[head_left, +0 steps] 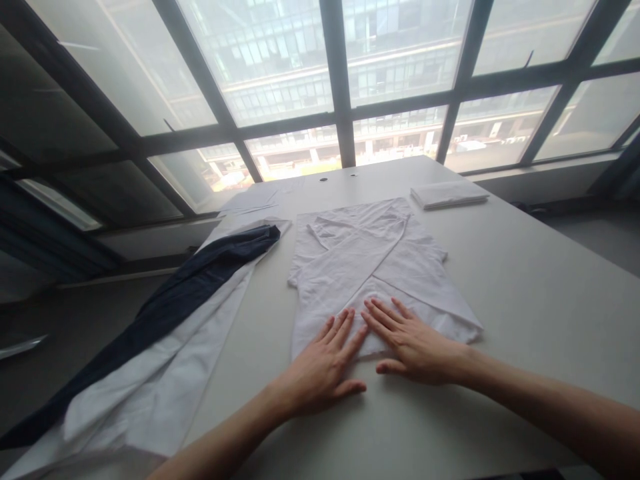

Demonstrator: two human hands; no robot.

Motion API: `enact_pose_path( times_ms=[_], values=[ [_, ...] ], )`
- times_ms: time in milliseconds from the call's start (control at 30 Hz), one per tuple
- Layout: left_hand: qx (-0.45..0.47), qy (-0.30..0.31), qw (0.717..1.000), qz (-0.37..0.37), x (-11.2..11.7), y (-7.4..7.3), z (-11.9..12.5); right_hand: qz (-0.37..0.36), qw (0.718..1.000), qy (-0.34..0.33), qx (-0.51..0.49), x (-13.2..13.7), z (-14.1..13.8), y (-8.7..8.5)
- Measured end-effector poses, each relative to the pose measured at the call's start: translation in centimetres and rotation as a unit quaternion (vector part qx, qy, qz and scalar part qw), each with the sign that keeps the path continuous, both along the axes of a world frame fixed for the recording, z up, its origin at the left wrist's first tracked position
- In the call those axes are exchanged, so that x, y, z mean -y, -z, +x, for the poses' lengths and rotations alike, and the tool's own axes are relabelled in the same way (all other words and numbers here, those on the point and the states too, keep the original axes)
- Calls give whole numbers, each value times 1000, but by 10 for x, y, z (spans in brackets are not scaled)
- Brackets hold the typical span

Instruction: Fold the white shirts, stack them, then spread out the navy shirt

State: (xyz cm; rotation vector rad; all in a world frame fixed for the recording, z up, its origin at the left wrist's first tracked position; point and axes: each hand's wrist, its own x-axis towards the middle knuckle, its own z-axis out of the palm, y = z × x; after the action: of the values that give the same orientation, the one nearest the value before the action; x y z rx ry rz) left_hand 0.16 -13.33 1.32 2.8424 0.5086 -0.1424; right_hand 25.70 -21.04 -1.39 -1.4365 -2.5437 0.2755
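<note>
A white garment point(345, 267), partly folded with its sleeves or flaps crossed over the body, lies flat on the white table point(540, 320). On its near edge rests my left hand point(327, 363), palm down, with the fingers spread over the cloth and the thumb on the tabletop. Close beside it, my right hand point(407, 340) also lies flat on the near part of the garment, fingers stretched out and apart. Neither hand grips the cloth. Some creases run across the garment's far half.
Along the table's left edge, dark navy clothing point(200, 287) and white clothing point(165, 373) lie in a heap and hang over the side. A neatly folded white cloth point(447, 195) sits at the far right. Large framed windows point(280, 60) stand behind the table.
</note>
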Motion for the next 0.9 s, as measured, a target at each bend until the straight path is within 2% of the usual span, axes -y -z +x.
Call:
enact_pose_path(
  times_ms=[267,567,667,767,833,900],
  values=[
    [-5,11,1000,-9,-1,-5,-1,-2,1000,-10,-9,-1,2,2],
    [8,3,1000,16,-1,4,-3,-51,998,18,-38,0,11,1],
    [36,-2,999,33,-3,0,-2,-16,996,42,-72,-6,13,-6],
    [64,11,997,45,-6,-4,0,55,989,98,-99,-14,15,-16],
    [68,25,997,39,-7,-4,0,87,982,126,-106,-17,16,-19],
    [60,35,997,29,-8,-1,0,88,983,134,-93,-18,15,-17]
  ],
)
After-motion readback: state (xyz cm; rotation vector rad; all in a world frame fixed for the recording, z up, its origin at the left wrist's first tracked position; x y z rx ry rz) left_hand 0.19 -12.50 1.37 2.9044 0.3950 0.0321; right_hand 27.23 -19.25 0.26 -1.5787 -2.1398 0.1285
